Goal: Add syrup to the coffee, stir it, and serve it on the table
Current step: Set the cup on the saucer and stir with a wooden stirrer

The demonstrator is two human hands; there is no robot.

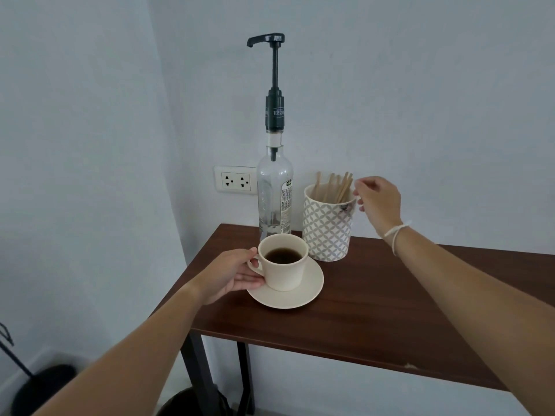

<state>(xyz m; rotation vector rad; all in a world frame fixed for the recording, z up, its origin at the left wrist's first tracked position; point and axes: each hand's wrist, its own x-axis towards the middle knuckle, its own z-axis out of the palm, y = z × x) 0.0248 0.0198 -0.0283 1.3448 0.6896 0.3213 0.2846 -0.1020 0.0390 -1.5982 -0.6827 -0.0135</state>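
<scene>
A cream cup of dark coffee sits on a cream saucer near the left end of a dark wooden table. My left hand holds the cup by its handle, fingers under it against the saucer. Behind the cup stands a clear syrup bottle with a tall black pump, spout pointing left. To its right a patterned cup holds several wooden stir sticks. My right hand hovers at the holder's right rim, fingers pinched near the sticks, nothing visibly in them.
A white wall socket is on the wall behind the bottle. The table stands in a room corner on black legs. Dark objects sit on the floor at lower left.
</scene>
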